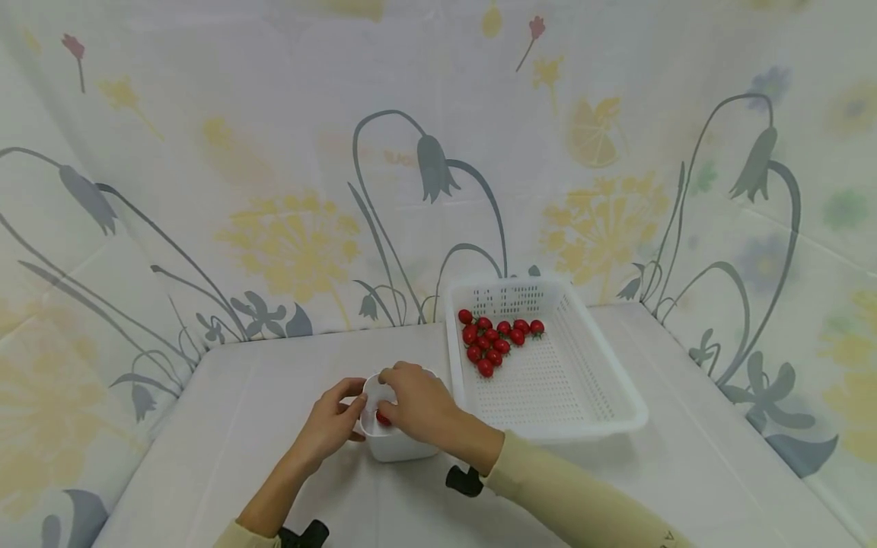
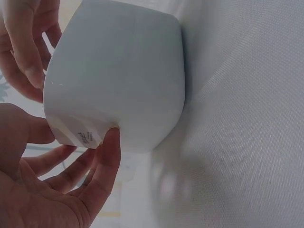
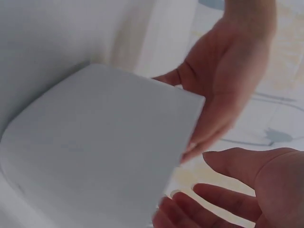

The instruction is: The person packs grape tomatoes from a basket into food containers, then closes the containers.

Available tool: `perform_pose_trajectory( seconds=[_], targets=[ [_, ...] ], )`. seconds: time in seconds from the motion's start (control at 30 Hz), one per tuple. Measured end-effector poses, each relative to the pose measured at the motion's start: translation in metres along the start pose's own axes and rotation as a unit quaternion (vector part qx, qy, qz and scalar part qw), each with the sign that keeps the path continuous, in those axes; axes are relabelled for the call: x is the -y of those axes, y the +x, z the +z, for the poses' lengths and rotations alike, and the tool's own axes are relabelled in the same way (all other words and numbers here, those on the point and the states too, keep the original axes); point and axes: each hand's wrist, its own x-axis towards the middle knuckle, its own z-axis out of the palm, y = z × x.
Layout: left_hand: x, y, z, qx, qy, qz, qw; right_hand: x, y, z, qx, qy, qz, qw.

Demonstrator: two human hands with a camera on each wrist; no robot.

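R hand [image 1: 416,399] over tub [image 1: 399,449] (bskt [image 1: 548,392] beside)

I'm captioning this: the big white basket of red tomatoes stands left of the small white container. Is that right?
Not quite: the head view shows the big white basket of red tomatoes standing right of the small white container, not left of it.
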Motion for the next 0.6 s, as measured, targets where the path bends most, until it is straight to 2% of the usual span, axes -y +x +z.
perform_pose_trajectory(
  seconds=[0.33,0.6],
  targets=[
    [-0.002,0.002,0.001,-0.004,0.017,-0.025,0.9995,-0.027,-0.014,-0.042,-0.009,0.05,0.003,0.999],
    [-0.001,0.001,0.002,-0.004,0.024,-0.031,0.9992,-0.061,-0.022,-0.069,-0.031,0.07,0.039,0.996]
  ],
)
